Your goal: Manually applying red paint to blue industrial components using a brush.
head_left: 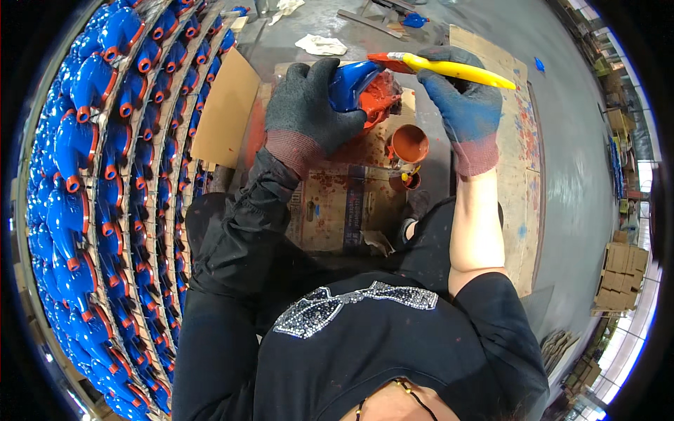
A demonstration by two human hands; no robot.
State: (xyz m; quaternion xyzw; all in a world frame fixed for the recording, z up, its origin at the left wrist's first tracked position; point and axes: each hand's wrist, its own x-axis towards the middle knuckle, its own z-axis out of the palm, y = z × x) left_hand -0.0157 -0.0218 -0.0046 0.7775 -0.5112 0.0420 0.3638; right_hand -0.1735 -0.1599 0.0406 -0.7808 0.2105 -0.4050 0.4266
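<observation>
My left hand (302,105), in a dark grey work glove, grips a glossy blue painted casting (353,83) by its left side. My right hand (469,105), in a similar glove with blue stains, is closed around the yellow handle of a paintbrush (467,71). Its red-coated bristles point left and meet the upper right edge of the casting, or lie just over it; I cannot tell which. Under and beside the casting is a red, paint-covered lump (382,98), partly hidden. Nearer to me stand a cup of red paint (409,144) and a smaller cup (407,181).
Slanted racks on the left carry several rows of blue castings (74,151) with red rims. A cardboard sheet (226,109) leans beside them. Paint-spattered cardboard (519,231) lies on the right. White cloth (321,45) and metal strips (370,24) lie on the far floor.
</observation>
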